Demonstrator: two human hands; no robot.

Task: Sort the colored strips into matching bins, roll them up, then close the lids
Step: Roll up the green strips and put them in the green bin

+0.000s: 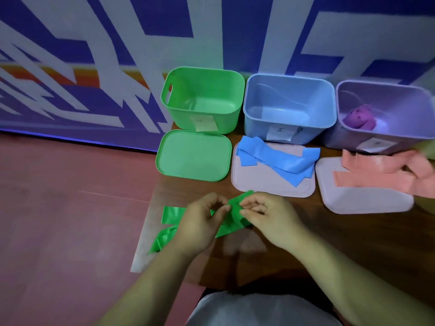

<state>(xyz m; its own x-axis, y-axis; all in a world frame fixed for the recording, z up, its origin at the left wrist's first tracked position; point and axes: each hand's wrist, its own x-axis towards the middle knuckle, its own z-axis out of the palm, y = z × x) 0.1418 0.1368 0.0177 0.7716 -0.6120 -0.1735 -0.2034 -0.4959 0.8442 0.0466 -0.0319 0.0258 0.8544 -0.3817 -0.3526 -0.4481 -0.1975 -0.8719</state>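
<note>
Both hands pinch one end of a green strip [231, 222] low over the table: my left hand [200, 225] on its left, my right hand [268, 216] on its right. The rest of the strip trails left and off the table edge. Behind stand three open bins: green bin [179, 100], empty; blue bin [254, 114], empty; purple bin [341, 137] with a rolled purple strip [360, 117] inside. The green lid [193, 156] lies bare. Blue strips [277, 158] lie on a pale lid [270, 187]. Pink strips [381, 171] lie on another pale lid [364, 201].
The brown table [329, 243] ends at its left edge near the green strip's tail, with red floor [58, 208] beyond. A blue-and-white patterned wall [117, 55] stands right behind the bins. My grey-clothed lap [254, 311] shows at the bottom.
</note>
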